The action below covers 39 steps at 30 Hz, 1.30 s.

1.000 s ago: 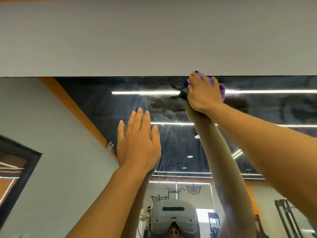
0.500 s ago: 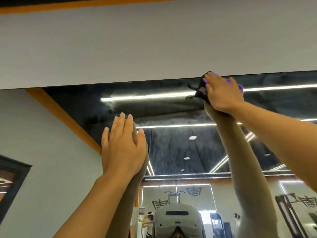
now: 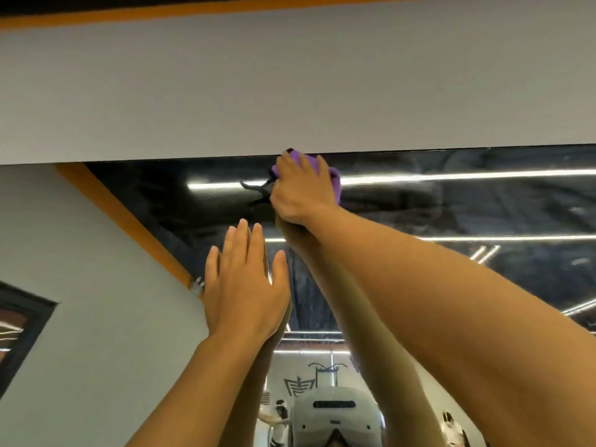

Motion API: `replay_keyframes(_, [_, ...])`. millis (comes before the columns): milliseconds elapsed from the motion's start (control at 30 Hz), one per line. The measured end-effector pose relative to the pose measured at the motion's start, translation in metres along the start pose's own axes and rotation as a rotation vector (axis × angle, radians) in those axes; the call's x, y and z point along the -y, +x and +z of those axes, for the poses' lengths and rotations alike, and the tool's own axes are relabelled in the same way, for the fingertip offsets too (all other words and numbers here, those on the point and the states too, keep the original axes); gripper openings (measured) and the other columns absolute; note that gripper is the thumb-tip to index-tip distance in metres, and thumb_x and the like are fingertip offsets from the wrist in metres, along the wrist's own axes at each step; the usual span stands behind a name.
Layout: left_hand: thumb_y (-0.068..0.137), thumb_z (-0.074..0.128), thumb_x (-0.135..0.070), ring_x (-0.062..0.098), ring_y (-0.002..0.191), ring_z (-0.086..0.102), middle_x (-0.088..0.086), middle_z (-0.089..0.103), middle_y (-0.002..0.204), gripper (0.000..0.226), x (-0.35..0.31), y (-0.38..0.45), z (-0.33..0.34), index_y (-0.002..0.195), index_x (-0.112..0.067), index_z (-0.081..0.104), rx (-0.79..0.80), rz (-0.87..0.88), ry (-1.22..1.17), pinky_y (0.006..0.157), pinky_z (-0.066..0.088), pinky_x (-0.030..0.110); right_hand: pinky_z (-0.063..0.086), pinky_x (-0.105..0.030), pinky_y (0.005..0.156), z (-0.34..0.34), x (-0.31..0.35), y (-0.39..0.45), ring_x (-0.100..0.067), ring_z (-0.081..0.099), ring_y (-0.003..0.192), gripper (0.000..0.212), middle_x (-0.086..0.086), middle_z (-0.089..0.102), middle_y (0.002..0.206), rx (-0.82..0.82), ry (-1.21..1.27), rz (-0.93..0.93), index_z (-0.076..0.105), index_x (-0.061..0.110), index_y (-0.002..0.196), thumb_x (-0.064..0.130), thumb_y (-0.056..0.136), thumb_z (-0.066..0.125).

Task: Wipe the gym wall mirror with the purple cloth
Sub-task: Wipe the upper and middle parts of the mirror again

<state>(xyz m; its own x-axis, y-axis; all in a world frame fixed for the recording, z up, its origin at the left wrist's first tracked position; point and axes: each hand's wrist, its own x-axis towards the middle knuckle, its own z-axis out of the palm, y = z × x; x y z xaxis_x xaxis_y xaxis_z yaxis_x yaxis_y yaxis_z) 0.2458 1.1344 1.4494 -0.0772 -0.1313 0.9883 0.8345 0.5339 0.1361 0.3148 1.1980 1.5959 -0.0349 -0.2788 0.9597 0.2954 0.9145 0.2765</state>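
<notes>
The wall mirror [image 3: 451,214] fills the lower half of the view; its top edge meets the grey wall above. My right hand [image 3: 300,188] presses a bunched purple cloth [image 3: 335,182] flat against the glass right at that top edge, with the cloth showing past my fingers on the right. Lower and to the left, my left hand [image 3: 243,285] lies flat on the glass with fingers together and nothing in it. Both arms are mirrored in the glass.
A grey wall band [image 3: 290,91] runs above the mirror, with an orange stripe [image 3: 193,11] at the ceiling. The glass reflects ceiling light strips, a white headset [image 3: 335,417], gym equipment and people in the background.
My right hand with the cloth has slid left along the top edge of the mirror. My left hand stays flat on the glass.
</notes>
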Motion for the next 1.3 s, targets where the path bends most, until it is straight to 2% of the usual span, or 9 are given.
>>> replay_keyframes(100, [0.098, 0.016, -0.051, 0.013, 0.152, 0.005, -0.004, 0.019, 0.164, 0.065, -0.005, 0.003, 0.004, 0.156, -0.024, 0.023, -0.060, -0.015, -0.082, 0.123, -0.001, 0.037, 0.001, -0.046, 0.123, 0.013, 0.034, 0.001, -0.024, 0.019, 0.151, 0.054, -0.004, 0.024, 0.164, 0.167, -0.031, -0.192, 0.029, 0.017, 0.155, 0.027, 0.103, 0.039])
replay_keyframes(200, [0.095, 0.015, -0.051, 0.012, 0.152, 0.006, -0.003, 0.017, 0.164, 0.068, -0.009, 0.005, 0.006, 0.156, -0.022, 0.022, -0.070, -0.021, -0.048, 0.124, 0.002, 0.037, -0.003, -0.048, 0.124, 0.012, 0.014, 0.002, -0.020, 0.013, 0.153, 0.054, -0.001, 0.018, 0.167, 0.180, -0.020, -0.236, 0.023, 0.018, 0.158, 0.028, 0.106, 0.033])
replay_keyframes(400, [0.090, 0.007, -0.049, 0.011, 0.152, 0.003, -0.005, 0.011, 0.165, 0.070, -0.008, 0.006, 0.007, 0.156, -0.030, 0.015, -0.064, 0.003, 0.033, 0.123, 0.003, 0.037, 0.014, -0.051, 0.121, -0.040, -0.121, 0.004, -0.024, 0.044, 0.132, 0.037, -0.005, 0.050, 0.144, 0.006, -0.040, 0.032, 0.047, 0.015, 0.136, 0.020, 0.102, 0.033])
replay_keyframes(567, [0.089, 0.003, -0.050, 0.010, 0.151, -0.002, -0.008, 0.006, 0.165, 0.058, -0.012, 0.004, 0.008, 0.147, -0.044, 0.001, -0.035, -0.003, 0.038, 0.123, 0.003, 0.041, 0.026, -0.054, 0.111, -0.080, -0.224, -0.024, -0.029, 0.053, 0.104, 0.016, -0.009, 0.060, 0.113, -0.054, -0.103, 0.191, 0.047, 0.018, 0.108, 0.021, 0.102, 0.033])
replay_keyframes(700, [0.097, -0.002, -0.047, 0.011, 0.151, -0.010, -0.007, -0.004, 0.165, 0.058, -0.023, 0.005, 0.005, 0.154, -0.036, -0.004, 0.022, -0.076, 0.116, 0.123, -0.003, 0.041, 0.022, -0.055, 0.115, -0.078, -0.224, -0.026, -0.029, 0.052, 0.108, 0.020, -0.010, 0.058, 0.114, -0.101, -0.149, 0.269, 0.050, 0.015, 0.111, 0.022, 0.100, 0.035])
replay_keyframes(800, [0.104, 0.015, -0.043, 0.012, 0.152, -0.006, -0.005, 0.002, 0.166, 0.056, -0.049, 0.002, 0.007, 0.157, -0.026, 0.009, 0.006, -0.101, 0.050, 0.123, -0.002, 0.039, 0.015, -0.051, 0.118, -0.071, -0.199, -0.025, -0.030, 0.045, 0.126, 0.035, -0.011, 0.053, 0.129, -0.081, -0.191, 0.327, 0.049, 0.011, 0.128, 0.025, 0.098, 0.039])
replay_keyframes(1100, [0.103, 0.017, -0.047, 0.015, 0.152, -0.007, 0.000, 0.000, 0.166, 0.062, -0.116, -0.007, 0.034, 0.158, -0.019, 0.007, -0.001, -0.079, 0.022, 0.123, -0.004, 0.041, -0.008, -0.044, 0.122, -0.048, -0.116, -0.050, -0.016, 0.008, 0.154, 0.051, 0.005, 0.014, 0.167, 0.176, -0.038, -0.215, 0.021, 0.022, 0.159, 0.029, 0.109, 0.028])
replay_keyframes(1233, [0.100, 0.018, -0.056, 0.018, 0.151, -0.016, 0.003, -0.013, 0.165, 0.075, -0.141, -0.008, 0.039, 0.157, -0.014, -0.006, 0.065, -0.100, 0.079, 0.122, -0.008, 0.044, -0.004, -0.046, 0.124, -0.066, -0.158, -0.050, -0.015, 0.012, 0.153, 0.051, 0.006, 0.017, 0.167, 0.138, -0.028, -0.110, 0.024, 0.023, 0.159, 0.030, 0.108, 0.027])
replay_keyframes(1300, [0.096, 0.006, -0.063, 0.019, 0.150, -0.018, 0.004, -0.016, 0.165, 0.080, -0.147, -0.008, 0.044, 0.157, -0.013, -0.008, 0.049, -0.118, 0.093, 0.122, -0.009, 0.046, 0.009, -0.045, 0.121, -0.088, -0.208, -0.052, -0.021, 0.030, 0.147, 0.046, 0.001, 0.034, 0.160, 0.041, -0.073, 0.033, 0.038, 0.021, 0.151, 0.027, 0.106, 0.031])
